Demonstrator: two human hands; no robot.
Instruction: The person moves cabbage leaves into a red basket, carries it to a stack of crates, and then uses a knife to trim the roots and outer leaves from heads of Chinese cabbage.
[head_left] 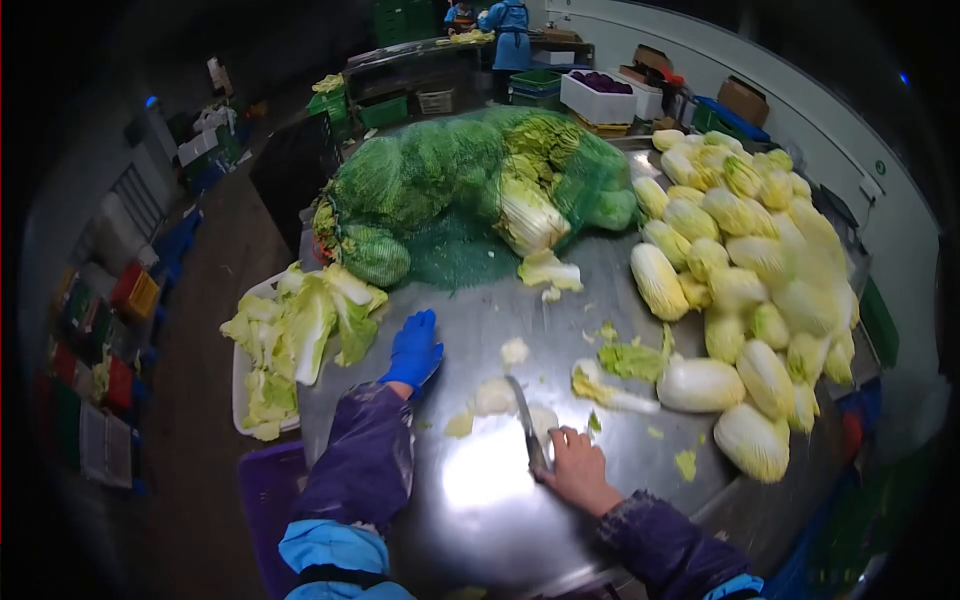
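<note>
My left hand [415, 350], in a blue glove, is open with its fingers stretched out over the steel table, holding nothing. Beside it on the left lie loose napa cabbage leaves [305, 325]. My right hand [580, 468] is bare and closed on the handle of a knife [526, 425]; its curved blade points away from me over pale cut pieces of cabbage [493, 397]. Farther back, a green mesh sack [450, 250] holds napa cabbages, and one cabbage [530, 215] shows at its opening. To the right, many trimmed napa cabbages [700, 385] are piled up.
A white tub [240, 385] sits under the leaves at the table's left edge, with a purple crate [265, 500] below. Torn leaves [635, 360] lie mid-table. A white box of purple vegetables [598, 98] and a person in blue [510, 35] are in the background.
</note>
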